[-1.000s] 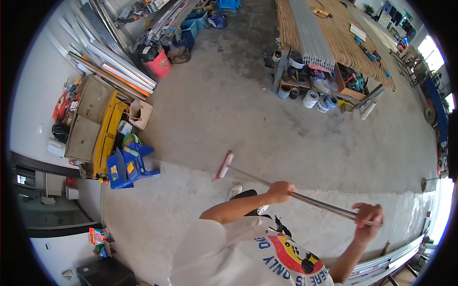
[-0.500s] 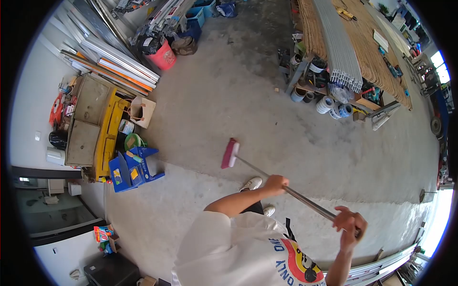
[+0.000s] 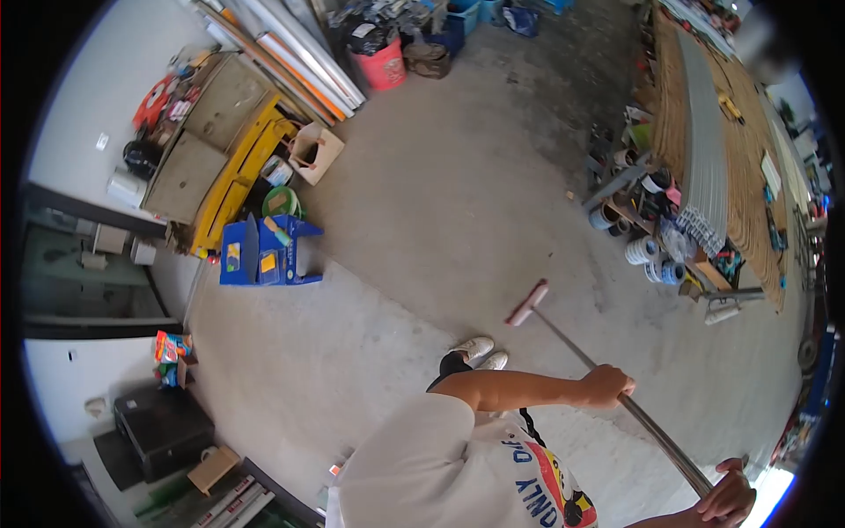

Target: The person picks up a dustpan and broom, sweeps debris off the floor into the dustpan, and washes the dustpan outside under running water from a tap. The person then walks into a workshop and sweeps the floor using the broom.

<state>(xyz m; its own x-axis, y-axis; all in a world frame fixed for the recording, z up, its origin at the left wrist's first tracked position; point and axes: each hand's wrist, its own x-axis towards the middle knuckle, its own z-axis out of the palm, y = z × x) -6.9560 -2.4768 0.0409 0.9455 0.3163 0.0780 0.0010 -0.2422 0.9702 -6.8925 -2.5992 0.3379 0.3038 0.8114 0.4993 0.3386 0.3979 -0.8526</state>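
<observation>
A push broom [image 3: 528, 303] with a red-and-white head rests on the concrete floor ahead and to the right of my white shoes. Its long metal handle slants down towards the lower right. My left hand [image 3: 606, 385] is closed round the middle of the handle, the arm stretched across my body. Near the handle's upper end, my right hand [image 3: 729, 496] is wrapped about it, close to the view's lower right edge.
On the right stands a workbench [image 3: 662, 114] stacked with long boards and metal profiles, with paint buckets below. A blue stool [image 3: 264, 255], a yellow-fronted cabinet [image 3: 231, 180] and a pink bucket [image 3: 380, 66] stand on the left. A black box [image 3: 165, 429] sits lower left.
The broom head and both hands have moved right, the head turning on the floor. My view has swung, so the stool and cabinet sit higher. Both hands keep hold of the handle.
</observation>
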